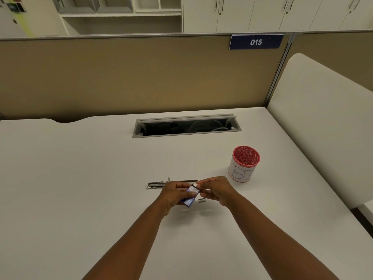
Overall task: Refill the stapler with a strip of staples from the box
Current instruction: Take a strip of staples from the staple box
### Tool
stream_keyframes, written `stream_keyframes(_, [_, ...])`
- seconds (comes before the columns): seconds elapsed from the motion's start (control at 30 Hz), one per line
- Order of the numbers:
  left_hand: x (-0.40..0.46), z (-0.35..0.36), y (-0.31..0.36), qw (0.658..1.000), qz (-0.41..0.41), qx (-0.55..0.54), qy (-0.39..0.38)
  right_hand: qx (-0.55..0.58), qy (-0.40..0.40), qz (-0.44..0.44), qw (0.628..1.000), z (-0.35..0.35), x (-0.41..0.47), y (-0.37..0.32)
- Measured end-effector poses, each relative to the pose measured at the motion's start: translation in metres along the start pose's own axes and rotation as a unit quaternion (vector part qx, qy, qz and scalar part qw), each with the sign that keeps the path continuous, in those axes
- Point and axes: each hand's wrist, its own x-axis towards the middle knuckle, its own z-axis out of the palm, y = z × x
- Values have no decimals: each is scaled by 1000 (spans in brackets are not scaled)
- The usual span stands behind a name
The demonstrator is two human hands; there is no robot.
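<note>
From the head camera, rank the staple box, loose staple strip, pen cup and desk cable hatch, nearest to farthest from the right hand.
From the right hand:
1. Staple box, at its fingertips, on its left.
2. Loose staple strip, on the desk beside it.
3. Pen cup, beyond, to its right.
4. Cable hatch, farthest back.

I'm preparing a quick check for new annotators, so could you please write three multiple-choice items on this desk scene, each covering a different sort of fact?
1. Where does the pen cup stand?
A. Right of the hands, on the desk
B. Inside the cable tray
C. Left of the stapler

2. What colour is the pen cup's rim?
A. Green
B. Red
C. Black

3. What state is the stapler in?
A. Closed and upright
B. Held in the air
C. Opened out flat on the desk

Answers:
1 A: it stands on the desk right of both hands.
2 B: the rim is red above a white wrap.
3 C: it lies opened out behind the left hand, which holds the staple box; the right hand pinches at the box's end.
</note>
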Motion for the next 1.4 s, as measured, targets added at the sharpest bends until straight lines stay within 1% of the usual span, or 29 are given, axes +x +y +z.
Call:
stream_keyframes(0.13, [3,2,0,1000,-5,-1,8,-22,30,-14,999,3,1,0])
stream_keyframes(0.3, [2,4,-1,1000,-7,-13,15,-79,65,-35,994,7,2,2])
stream_keyframes(0.4, [2,4,0,1000,-3,-13,20,-102,68,-42,992,8,-1,1])
stream_keyframes(0.53, [1,3,0,1000,3,-16,19,-94,14,-44,994,8,-7,-2])
stream_keyframes(0.73, [2,2,-1,999,4,-35,34,-138,-85,-99,982,0,-6,1])
stream_keyframes(0.8, [2,2,-2,998,-1,-48,46,-189,-115,-124,967,-1,-5,5])
stream_keyframes(0.83, [3,2,-3,997,-3,-59,49,-239,-116,-147,953,1,-5,8])
stream_keyframes(0.9, [3,5,-4,996,-4,-72,50,-355,-86,-211,907,5,-5,13])
stream_keyframes(0.93, [3,6,-4,996,-2,-75,48,-386,-67,-239,888,7,-4,15])
stream_keyframes(0.97, [3,7,-4,996,0,-78,46,-394,-54,-257,881,7,-3,17])
stream_keyframes(1.07, [3,6,-6,995,-3,-89,40,-369,-29,-263,891,4,1,19])
stream_keyframes(1.1, [4,4,-8,995,-8,-92,46,-352,-8,-260,899,1,4,20])
stream_keyframes(1.2, [4,-4,-18,992,-18,-96,80,-302,93,-236,919,-10,12,23])
stream_keyframes(1.27, [3,-11,-25,991,-18,-82,108,-323,133,-210,913,-18,18,25])
stream_keyframes(1.4, [1,-22,-37,983,-23,-76,166,-383,163,-190,889,-31,28,30])
